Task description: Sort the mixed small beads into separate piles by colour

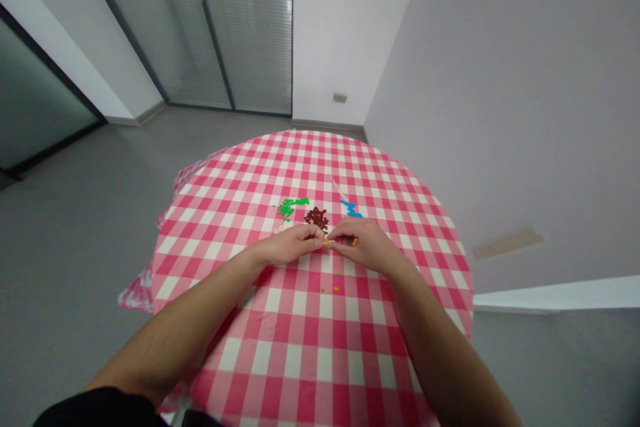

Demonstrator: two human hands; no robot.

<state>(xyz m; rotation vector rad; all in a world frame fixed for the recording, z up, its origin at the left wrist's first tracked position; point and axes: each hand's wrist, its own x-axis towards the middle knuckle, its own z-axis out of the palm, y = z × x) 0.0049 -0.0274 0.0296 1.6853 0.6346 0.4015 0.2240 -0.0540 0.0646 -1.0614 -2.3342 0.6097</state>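
Observation:
My left hand (294, 244) and my right hand (363, 243) meet over the table, fingertips pinched together on a small yellow piece (326, 242). Both hands are closed on it; its kind is too small to tell. More yellow (355, 241) shows beside my right fingers, mostly hidden by that hand. Just beyond my fingertips lies a heap of dark red pieces (317, 217). Green pieces (287, 207) spread to its left and blue pieces (352, 209) to its right. Some cream pieces (281, 229) peek out past my left hand. Nearer to me are a loose green bit (339, 274) and a yellow bit (337, 289).
A red-and-white checked cloth (300, 347) covers the round table. Behind the blue pieces lies a thin pale strip (339, 187). A white wall (525, 113) stands close on the right, with glass panels (240, 27) beyond the far side.

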